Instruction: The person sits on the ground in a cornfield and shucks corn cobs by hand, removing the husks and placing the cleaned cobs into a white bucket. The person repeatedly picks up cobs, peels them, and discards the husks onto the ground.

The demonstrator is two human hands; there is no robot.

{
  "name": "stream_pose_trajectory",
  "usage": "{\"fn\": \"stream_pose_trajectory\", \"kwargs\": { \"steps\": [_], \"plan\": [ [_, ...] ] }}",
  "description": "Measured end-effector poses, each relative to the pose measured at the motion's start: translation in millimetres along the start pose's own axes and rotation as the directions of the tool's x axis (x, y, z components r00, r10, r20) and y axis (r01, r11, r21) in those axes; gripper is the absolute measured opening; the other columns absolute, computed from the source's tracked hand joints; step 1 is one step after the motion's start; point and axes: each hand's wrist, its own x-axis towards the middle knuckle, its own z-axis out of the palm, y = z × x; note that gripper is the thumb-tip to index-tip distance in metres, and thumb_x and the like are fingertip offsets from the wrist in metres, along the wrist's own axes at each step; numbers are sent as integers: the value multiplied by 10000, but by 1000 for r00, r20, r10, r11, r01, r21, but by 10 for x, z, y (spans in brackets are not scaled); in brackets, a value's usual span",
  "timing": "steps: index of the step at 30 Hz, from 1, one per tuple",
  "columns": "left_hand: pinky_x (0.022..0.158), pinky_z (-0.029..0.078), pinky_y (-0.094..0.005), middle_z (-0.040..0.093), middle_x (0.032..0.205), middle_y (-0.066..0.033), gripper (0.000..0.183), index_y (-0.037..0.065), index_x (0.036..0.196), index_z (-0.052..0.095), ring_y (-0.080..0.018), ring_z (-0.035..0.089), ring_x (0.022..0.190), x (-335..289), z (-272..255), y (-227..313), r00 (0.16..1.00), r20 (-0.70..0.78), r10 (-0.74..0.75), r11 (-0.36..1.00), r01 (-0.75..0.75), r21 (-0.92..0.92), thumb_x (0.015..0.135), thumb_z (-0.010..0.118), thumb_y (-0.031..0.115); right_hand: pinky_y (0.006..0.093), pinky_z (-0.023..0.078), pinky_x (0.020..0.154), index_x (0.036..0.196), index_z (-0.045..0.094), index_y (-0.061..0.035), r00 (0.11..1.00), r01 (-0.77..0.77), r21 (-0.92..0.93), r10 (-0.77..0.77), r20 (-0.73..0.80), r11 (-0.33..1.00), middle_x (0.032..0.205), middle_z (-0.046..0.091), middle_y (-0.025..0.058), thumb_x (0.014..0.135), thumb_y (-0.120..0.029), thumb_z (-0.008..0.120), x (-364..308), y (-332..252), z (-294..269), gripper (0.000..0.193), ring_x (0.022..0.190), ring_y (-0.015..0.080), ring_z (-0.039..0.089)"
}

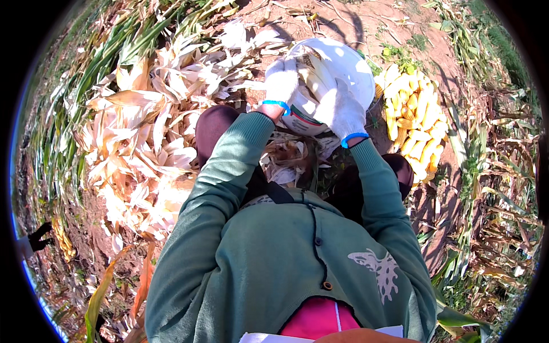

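Both my hands wear white knitted gloves with blue cuffs, and they are over a white bucket between my knees. Between them is an ear of corn in its pale, dry husk, tilted over the bucket. My left hand is closed on the husk at the ear's left side. On the right, my right hand is closed round the ear's near right side, its fingers partly hidden. Dark shadow covers part of the bucket's inside.
A heap of stripped husks spreads at my left. Peeled yellow corn ears are piled at my right. Cut green stalks lie at the far left, dry stalks at the right edge. Another person's dark-gloved hand shows at the left rim.
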Motion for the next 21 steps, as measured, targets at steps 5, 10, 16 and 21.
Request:
{"fn": "stream_pose_trajectory", "kwargs": {
  "steps": [5, 10, 16, 21],
  "plan": [
    [739, 561, -280, 646, 966, -110, 287, -29, 991, 624, -189, 662, 874, -113, -29, 327, 960, 186, -210, 708, 280, -648, 949, 427, 176, 425, 482, 888, 1335, 400, -23, 992, 54, 134, -38, -119, 989, 1169, 599, 224, 750, -374, 652, 313, 442, 293, 727, 1039, 378, 599],
    [622, 495, -264, 630, 854, -68, 248, -16, 923, 613, -129, 607, 761, -66, -42, 144, 974, 137, -182, 780, 228, -582, 952, 434, 154, 400, 478, 849, 1251, 487, 0, 980, 113, 393, -37, -194, 913, 1136, 619, 208, 720, -309, 695, 277, 303, 234, 649, 996, 346, 621],
    [601, 469, -272, 507, 641, -20, 236, -6, 903, 584, -97, 449, 550, -73, 22, 209, 932, 235, -277, 490, 348, -800, 948, 468, 194, 336, 494, 824, 1275, 461, 24, 992, -31, 813, -81, 96, 582, 1122, 614, 165, 797, -163, 644, 636, 506, 573, 546, 991, 240, 607],
    [536, 505, -294, 506, 637, -3, 280, 20, 881, 559, -118, 503, 553, 82, -199, 29, 938, 345, -11, 406, 320, -856, 965, 489, 277, 312, 485, 866, 1374, 386, 15, 899, -161, 984, -424, 112, -81, 1205, 564, 114, 878, -130, 602, 355, 285, 464, 560, 1041, 182, 561]
  ]
}}
